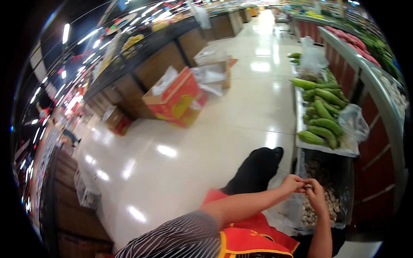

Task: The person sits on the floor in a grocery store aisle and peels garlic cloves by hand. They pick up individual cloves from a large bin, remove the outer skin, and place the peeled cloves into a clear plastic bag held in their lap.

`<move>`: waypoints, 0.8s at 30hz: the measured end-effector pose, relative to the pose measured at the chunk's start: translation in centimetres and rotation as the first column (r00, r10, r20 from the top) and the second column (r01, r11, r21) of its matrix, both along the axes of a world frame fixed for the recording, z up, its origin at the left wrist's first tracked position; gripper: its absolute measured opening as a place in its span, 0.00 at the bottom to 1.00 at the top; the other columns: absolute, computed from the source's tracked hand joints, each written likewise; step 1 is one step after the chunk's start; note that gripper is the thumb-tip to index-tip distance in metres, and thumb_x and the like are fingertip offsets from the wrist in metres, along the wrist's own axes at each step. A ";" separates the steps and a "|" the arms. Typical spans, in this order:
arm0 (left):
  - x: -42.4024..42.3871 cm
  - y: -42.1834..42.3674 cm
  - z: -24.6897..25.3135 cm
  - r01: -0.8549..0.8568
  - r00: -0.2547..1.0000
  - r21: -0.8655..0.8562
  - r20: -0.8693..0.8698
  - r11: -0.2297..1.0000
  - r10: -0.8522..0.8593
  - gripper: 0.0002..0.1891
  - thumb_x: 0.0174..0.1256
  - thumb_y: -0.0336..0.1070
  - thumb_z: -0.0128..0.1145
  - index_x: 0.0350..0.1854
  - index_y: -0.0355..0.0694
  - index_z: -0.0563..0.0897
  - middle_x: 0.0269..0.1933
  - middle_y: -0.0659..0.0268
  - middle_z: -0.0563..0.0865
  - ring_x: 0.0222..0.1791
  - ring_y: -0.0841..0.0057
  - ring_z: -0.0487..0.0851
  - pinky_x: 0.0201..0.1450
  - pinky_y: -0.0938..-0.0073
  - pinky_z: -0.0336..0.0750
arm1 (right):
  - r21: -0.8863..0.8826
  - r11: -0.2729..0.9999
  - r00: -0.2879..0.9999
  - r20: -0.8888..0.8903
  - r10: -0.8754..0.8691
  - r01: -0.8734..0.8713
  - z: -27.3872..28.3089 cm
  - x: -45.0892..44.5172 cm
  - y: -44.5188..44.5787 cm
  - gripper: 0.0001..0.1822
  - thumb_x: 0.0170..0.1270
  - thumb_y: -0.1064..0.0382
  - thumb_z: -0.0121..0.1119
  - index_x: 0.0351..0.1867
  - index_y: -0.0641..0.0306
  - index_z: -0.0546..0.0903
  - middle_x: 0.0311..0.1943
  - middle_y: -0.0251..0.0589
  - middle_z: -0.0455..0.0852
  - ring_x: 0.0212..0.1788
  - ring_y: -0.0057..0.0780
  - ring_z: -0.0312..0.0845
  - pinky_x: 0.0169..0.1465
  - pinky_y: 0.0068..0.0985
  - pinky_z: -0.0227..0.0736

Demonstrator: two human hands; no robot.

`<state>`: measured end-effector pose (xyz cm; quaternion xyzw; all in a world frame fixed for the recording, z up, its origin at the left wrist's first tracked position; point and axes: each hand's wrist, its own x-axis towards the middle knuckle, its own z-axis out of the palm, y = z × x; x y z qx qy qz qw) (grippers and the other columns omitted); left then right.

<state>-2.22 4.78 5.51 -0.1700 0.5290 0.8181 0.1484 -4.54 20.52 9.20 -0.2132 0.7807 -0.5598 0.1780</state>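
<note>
Over a plastic-lined crate (347,193) at the lower right, my left hand (293,184) and my right hand (315,193) meet at the fingertips. Between them is a small pale brown piece (308,186), too small to name for certain. Many small pale pieces, perhaps mushrooms or garlic (317,209), lie in the crate below, with darker stuff at its far end. A clear plastic bag (287,206) hangs over the crate's near left side. Just beyond the crate, long green gourds (326,116) are heaped on a white tray (299,106).
Red-panelled produce counter (376,151) borders the crate on the right. Plastic bags (353,121) lie beside the gourds. A red cardboard box (176,100) and another open box (216,75) stand across the aisle by a wooden counter (161,64). A person (69,133) is far left.
</note>
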 end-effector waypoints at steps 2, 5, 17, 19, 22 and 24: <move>-0.1 0.1 -0.6 -0.011 0.999 -0.005 0.037 1.000 0.011 0.08 0.65 0.28 0.54 0.42 0.29 0.79 0.37 0.59 0.84 0.33 0.75 0.84 0.41 0.76 0.81 | -0.005 0.999 0.999 0.026 -0.048 0.048 -0.8 -0.2 0.0 0.10 0.62 0.75 0.46 0.43 0.68 0.75 0.37 0.41 0.80 0.34 0.25 0.77 0.37 0.23 0.73; -0.5 1.2 0.3 0.021 0.999 -0.024 0.042 0.999 -0.020 0.08 0.65 0.29 0.54 0.42 0.29 0.79 0.37 0.59 0.84 0.34 0.75 0.84 0.40 0.76 0.81 | 0.046 0.989 0.990 0.019 -0.142 0.141 -0.8 -0.5 0.7 0.07 0.64 0.73 0.48 0.42 0.68 0.76 0.31 0.40 0.81 0.30 0.23 0.76 0.33 0.22 0.71; -1.3 1.5 -2.1 0.203 0.976 0.351 -0.151 0.914 -0.159 0.10 0.70 0.36 0.48 0.39 0.35 0.79 0.35 0.62 0.83 0.31 0.79 0.80 0.34 0.78 0.75 | -0.020 0.979 0.979 0.007 -0.202 0.202 -0.5 -0.3 2.1 0.05 0.63 0.70 0.55 0.36 0.70 0.79 0.26 0.34 0.82 0.29 0.16 0.74 0.33 0.20 0.69; -0.8 2.0 -0.5 0.182 0.982 0.318 -0.116 0.930 -0.152 0.11 0.68 0.40 0.52 0.39 0.36 0.79 0.33 0.63 0.83 0.30 0.79 0.80 0.32 0.79 0.74 | -0.036 0.982 0.981 -0.051 -0.185 0.184 -0.3 0.0 1.7 0.04 0.63 0.71 0.54 0.36 0.70 0.78 0.27 0.32 0.80 0.30 0.15 0.72 0.33 0.18 0.68; -0.8 1.7 -0.4 0.151 0.987 0.106 -0.072 0.983 -0.144 0.10 0.65 0.39 0.57 0.35 0.36 0.80 0.30 0.64 0.82 0.27 0.80 0.80 0.29 0.80 0.74 | 0.051 0.994 0.991 -0.096 -0.090 0.095 1.1 0.9 0.8 0.05 0.65 0.72 0.50 0.40 0.69 0.74 0.31 0.41 0.81 0.33 0.23 0.75 0.37 0.22 0.70; -0.6 1.4 -0.4 0.140 0.989 0.074 -0.049 0.987 -0.137 0.09 0.64 0.37 0.59 0.33 0.35 0.80 0.29 0.64 0.82 0.27 0.80 0.79 0.28 0.80 0.74 | 0.154 0.987 0.994 -0.106 -0.032 0.048 1.7 1.2 0.5 0.06 0.66 0.73 0.47 0.43 0.68 0.72 0.33 0.44 0.81 0.34 0.26 0.76 0.38 0.23 0.70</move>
